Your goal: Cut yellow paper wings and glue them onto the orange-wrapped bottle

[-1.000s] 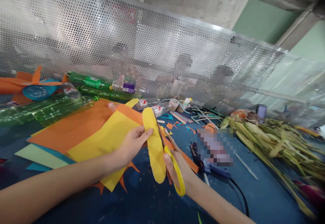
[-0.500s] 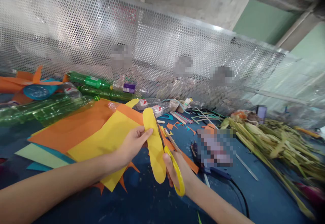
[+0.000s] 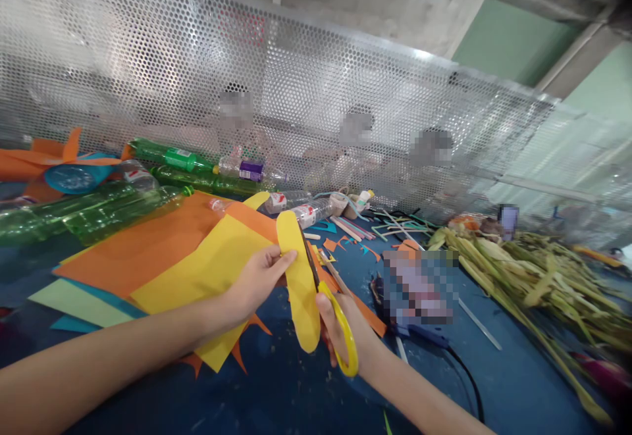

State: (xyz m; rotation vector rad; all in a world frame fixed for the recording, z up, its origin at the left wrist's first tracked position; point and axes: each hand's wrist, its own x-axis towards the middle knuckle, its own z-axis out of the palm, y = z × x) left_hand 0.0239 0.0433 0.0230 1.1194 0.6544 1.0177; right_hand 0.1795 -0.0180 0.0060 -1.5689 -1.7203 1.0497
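Yellow paper strip (image 3: 301, 293) is pinched at its left edge by your left hand (image 3: 259, 277), above the blue table (image 3: 276, 399). Your right hand (image 3: 366, 337) grasps the scissors (image 3: 349, 344), blades along the strip's right edge. Since a moment ago, the strip's lower end shifts slightly up and left; the cutting seems barely advanced. Left of the strip lies a yellow sheet (image 3: 202, 274); right, a corded blue tool (image 3: 427, 335).
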